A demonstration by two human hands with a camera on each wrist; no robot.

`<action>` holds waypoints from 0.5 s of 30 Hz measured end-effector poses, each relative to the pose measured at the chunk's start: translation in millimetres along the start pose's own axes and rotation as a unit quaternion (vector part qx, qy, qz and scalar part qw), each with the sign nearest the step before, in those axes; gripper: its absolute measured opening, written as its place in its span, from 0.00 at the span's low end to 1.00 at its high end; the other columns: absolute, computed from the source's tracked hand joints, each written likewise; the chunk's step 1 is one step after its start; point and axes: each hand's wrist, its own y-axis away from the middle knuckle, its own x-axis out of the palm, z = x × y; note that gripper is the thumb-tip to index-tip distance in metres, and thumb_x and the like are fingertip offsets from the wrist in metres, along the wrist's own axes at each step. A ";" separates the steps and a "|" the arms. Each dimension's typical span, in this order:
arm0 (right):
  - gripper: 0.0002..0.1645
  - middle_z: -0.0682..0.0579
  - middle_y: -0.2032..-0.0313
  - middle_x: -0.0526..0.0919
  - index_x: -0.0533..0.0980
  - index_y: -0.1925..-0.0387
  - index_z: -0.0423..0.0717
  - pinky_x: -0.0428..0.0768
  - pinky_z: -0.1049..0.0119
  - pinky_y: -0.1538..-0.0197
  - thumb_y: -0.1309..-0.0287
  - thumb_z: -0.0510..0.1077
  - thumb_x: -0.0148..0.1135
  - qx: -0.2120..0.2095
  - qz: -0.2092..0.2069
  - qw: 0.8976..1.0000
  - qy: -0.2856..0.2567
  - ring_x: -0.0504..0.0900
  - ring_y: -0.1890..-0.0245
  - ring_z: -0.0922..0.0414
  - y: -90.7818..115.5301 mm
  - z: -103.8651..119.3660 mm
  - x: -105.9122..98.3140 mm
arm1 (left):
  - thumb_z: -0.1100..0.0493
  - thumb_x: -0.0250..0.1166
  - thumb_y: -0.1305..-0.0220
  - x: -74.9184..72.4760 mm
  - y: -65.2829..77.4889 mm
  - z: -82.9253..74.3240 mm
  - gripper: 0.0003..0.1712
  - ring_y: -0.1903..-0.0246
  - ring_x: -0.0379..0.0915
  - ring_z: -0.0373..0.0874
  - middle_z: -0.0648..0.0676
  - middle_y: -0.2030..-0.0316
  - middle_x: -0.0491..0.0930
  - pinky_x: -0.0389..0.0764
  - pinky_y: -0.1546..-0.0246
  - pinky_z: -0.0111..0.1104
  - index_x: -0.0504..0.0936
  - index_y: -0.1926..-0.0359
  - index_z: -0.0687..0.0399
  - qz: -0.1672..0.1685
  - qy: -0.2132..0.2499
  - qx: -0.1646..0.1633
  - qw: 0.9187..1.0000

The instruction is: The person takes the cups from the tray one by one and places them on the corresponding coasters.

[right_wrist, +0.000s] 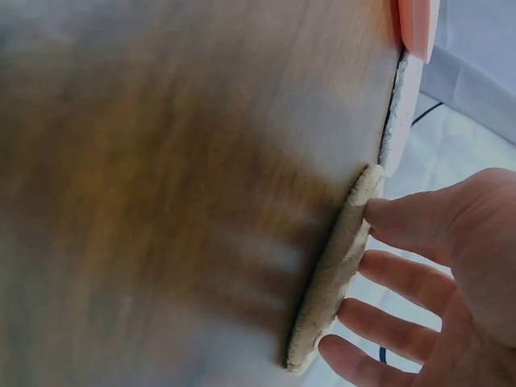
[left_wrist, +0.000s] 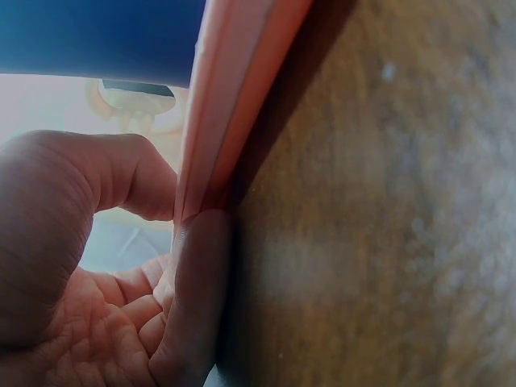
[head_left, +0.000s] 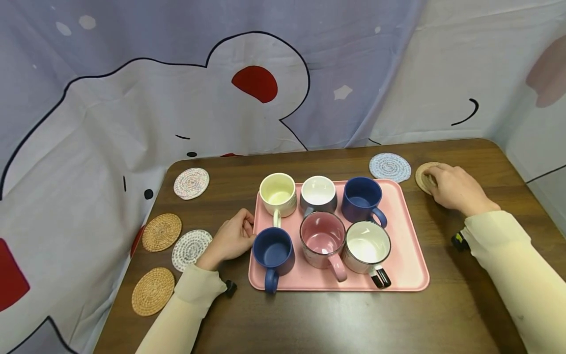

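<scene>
My left hand [head_left: 232, 237] is at the left edge of a pink tray [head_left: 409, 260]; in the left wrist view its thumb and a finger pinch the tray's rim [left_wrist: 230, 97]. Closest to that hand on the tray are a dark blue mug [head_left: 285, 260] and a pale yellow mug [head_left: 288, 204]. Far to the right, my right hand [head_left: 457, 189] rests its fingertips on a round tan woven coaster [head_left: 422, 179]. Seen from the right wrist, the thumb and fingers are spread along the coaster's top [right_wrist: 330, 274], and the coaster lies on the table.
Also on the tray are a grey-and-white mug [head_left: 318, 191], a second blue mug [head_left: 351, 209], a pink mug [head_left: 316, 253] and a white mug [head_left: 367, 246]. A light blue coaster [head_left: 390, 167] lies behind the tray's right corner. Several coasters, including a speckled one [head_left: 191, 183], lie left.
</scene>
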 end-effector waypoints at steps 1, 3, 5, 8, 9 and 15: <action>0.25 0.30 0.40 0.71 0.72 0.43 0.32 0.69 0.35 0.44 0.43 0.37 0.58 0.005 0.003 1.000 -0.003 0.71 0.46 0.28 -2.2 -1.1 0.3 | 0.57 0.68 0.50 -0.2 0.0 -0.4 0.20 0.78 0.71 0.38 0.49 0.74 0.76 0.72 0.74 0.29 0.72 0.57 0.52 0.001 0.000 -0.001 1.000; 0.26 0.30 0.40 0.70 0.71 0.42 0.32 0.68 0.35 0.44 0.43 0.36 0.57 0.010 0.007 1.000 -0.007 0.70 0.45 0.27 -6.0 -3.9 0.9 | 0.57 0.68 0.51 -0.2 -0.1 -1.2 0.20 0.78 0.71 0.38 0.49 0.74 0.76 0.72 0.74 0.29 0.72 0.57 0.51 0.001 0.001 -0.004 1.000; 0.26 0.31 0.39 0.70 0.71 0.42 0.33 0.67 0.34 0.44 0.43 0.36 0.57 0.015 0.009 1.000 -0.011 0.70 0.44 0.28 -9.3 -5.2 1.2 | 0.56 0.68 0.51 -0.3 -0.1 -1.4 0.20 0.78 0.71 0.38 0.48 0.74 0.76 0.72 0.75 0.29 0.72 0.57 0.51 0.002 0.002 -0.007 1.000; 0.27 0.31 0.39 0.69 0.71 0.41 0.34 0.67 0.34 0.44 0.44 0.35 0.56 0.017 0.011 1.000 -0.015 0.69 0.44 0.28 -13.7 -6.5 1.3 | 0.56 0.68 0.51 -0.4 0.1 -1.5 0.20 0.78 0.71 0.38 0.48 0.74 0.76 0.72 0.75 0.29 0.72 0.57 0.51 0.002 0.003 -0.008 1.000; 0.27 0.31 0.39 0.69 0.71 0.41 0.34 0.67 0.34 0.44 0.44 0.35 0.55 0.018 0.010 1.000 -0.016 0.69 0.44 0.28 -15.2 -6.4 1.2 | 0.56 0.68 0.51 -0.5 0.2 -1.3 0.19 0.78 0.71 0.38 0.48 0.74 0.76 0.72 0.75 0.29 0.72 0.57 0.50 0.002 0.003 -0.009 1.000; 0.27 0.32 0.38 0.68 0.70 0.41 0.34 0.66 0.35 0.42 0.43 0.35 0.54 0.024 0.018 0.999 -0.022 0.68 0.42 0.29 -22.7 -8.0 0.0 | 0.56 0.67 0.50 -1.2 0.4 -1.8 0.20 0.78 0.72 0.38 0.48 0.74 0.76 0.72 0.74 0.29 0.72 0.57 0.50 0.004 0.002 -0.013 1.000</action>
